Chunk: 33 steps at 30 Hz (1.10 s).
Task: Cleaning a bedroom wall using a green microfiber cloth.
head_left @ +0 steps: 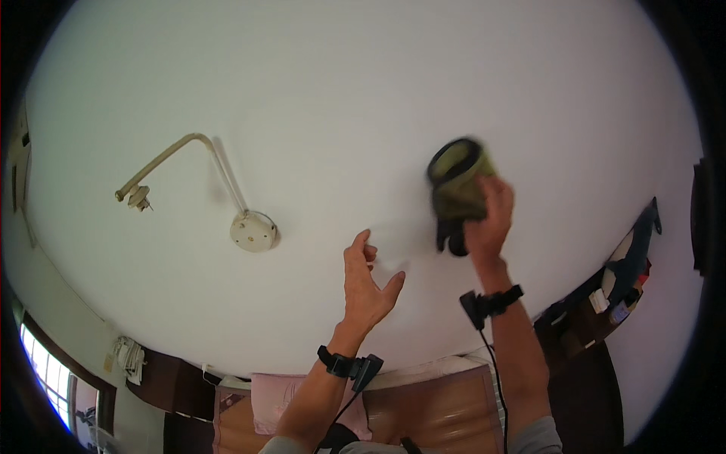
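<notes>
My right hand is raised in front of a white wall and grips an olive-green, pouch-like thing with a black rim round its open top. Black rounded parts hang under it; blur hides its exact kind. To the left and lower, my left hand is held up with its thumb apart and fingers loosely bent, holding nothing. Each wrist wears a black strap with a small cabled box. Left of that hand, a beige wall lamp arm bends out from a round base.
Below lies a bed with a brown, shiny mat and a pink pillow. Dark wooden cabinets flank it. At the right, a plush whale-like toy and small boxes rest on a shelf. A window is at lower left.
</notes>
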Each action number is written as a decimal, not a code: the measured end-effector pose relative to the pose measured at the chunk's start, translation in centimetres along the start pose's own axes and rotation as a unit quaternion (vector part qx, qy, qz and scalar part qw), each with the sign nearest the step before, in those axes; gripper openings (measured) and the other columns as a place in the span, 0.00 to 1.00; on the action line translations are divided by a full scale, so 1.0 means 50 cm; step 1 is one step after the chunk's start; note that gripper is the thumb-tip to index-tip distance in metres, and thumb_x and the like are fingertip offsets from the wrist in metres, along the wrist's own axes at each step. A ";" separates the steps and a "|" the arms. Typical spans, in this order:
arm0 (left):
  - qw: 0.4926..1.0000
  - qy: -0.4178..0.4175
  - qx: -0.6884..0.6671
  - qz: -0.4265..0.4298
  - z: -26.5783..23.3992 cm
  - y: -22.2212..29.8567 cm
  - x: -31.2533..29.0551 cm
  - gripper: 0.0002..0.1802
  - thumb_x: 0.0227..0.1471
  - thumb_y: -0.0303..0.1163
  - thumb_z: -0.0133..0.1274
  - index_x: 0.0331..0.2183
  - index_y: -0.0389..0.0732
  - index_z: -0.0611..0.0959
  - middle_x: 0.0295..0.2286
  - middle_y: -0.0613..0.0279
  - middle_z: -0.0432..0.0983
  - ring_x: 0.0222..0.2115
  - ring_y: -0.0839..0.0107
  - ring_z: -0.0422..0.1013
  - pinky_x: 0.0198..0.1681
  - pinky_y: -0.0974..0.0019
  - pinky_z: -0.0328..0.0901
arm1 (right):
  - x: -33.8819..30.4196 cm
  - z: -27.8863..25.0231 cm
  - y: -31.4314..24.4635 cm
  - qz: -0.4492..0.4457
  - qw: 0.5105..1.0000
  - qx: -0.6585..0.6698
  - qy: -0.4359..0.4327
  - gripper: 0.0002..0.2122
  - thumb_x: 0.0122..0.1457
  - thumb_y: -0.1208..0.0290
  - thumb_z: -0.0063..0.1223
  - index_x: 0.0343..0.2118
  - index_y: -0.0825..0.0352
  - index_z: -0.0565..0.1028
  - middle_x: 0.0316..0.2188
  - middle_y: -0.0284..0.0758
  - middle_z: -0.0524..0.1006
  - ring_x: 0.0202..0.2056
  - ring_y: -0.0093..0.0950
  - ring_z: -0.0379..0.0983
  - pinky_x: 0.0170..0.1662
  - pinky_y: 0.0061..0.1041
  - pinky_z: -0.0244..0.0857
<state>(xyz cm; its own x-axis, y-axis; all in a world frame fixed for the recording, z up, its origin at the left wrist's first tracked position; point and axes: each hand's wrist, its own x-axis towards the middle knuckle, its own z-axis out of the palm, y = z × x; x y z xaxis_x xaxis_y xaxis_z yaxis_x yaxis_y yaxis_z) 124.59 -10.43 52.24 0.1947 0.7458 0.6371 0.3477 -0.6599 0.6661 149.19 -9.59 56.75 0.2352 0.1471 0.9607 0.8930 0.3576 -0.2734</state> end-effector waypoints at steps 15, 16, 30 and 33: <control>0.992 -0.016 0.003 0.128 -0.013 -0.067 0.006 0.48 0.46 0.12 0.64 0.67 0.39 0.65 0.42 0.55 0.70 0.41 0.63 0.70 0.45 0.63 0.69 | -0.162 -0.021 -0.024 -0.047 0.995 -0.003 -0.093 0.23 0.44 0.89 0.61 0.47 0.69 0.77 0.47 0.47 0.75 0.50 0.48 0.71 0.54 0.40 0.67; 0.991 -0.021 0.015 0.135 -0.012 -0.064 0.004 0.47 0.47 0.11 0.62 0.67 0.39 0.65 0.42 0.55 0.71 0.41 0.63 0.70 0.44 0.63 0.70 | -0.129 -0.026 -0.020 -0.038 0.998 0.009 -0.058 0.23 0.45 0.89 0.60 0.48 0.68 0.76 0.47 0.46 0.75 0.50 0.47 0.71 0.54 0.40 0.67; 0.930 -0.005 0.139 0.339 0.033 -0.166 -0.010 0.25 0.53 0.11 0.56 0.50 0.43 0.87 0.50 0.53 0.73 0.47 0.57 0.71 0.49 0.61 0.71 | -0.275 0.012 0.016 0.006 0.999 -0.031 0.012 0.32 0.36 0.88 0.65 0.50 0.62 0.73 0.45 0.42 0.74 0.50 0.48 0.70 0.51 0.43 0.69; 0.915 -0.003 0.164 0.370 0.044 -0.189 -0.004 0.22 0.53 0.13 0.57 0.47 0.44 0.88 0.51 0.54 0.73 0.48 0.58 0.71 0.50 0.61 0.71 | -0.299 0.015 0.029 0.011 1.000 -0.023 0.013 0.32 0.37 0.86 0.67 0.50 0.62 0.73 0.44 0.43 0.74 0.48 0.48 0.70 0.49 0.44 0.69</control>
<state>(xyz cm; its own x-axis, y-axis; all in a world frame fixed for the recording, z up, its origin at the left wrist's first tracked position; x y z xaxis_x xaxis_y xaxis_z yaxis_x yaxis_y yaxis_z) 123.29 -4.17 44.97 0.4917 0.1078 0.8641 0.3754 -0.9216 -0.0986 146.67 -10.61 41.95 0.2640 0.1309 0.9556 0.9038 0.3124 -0.2925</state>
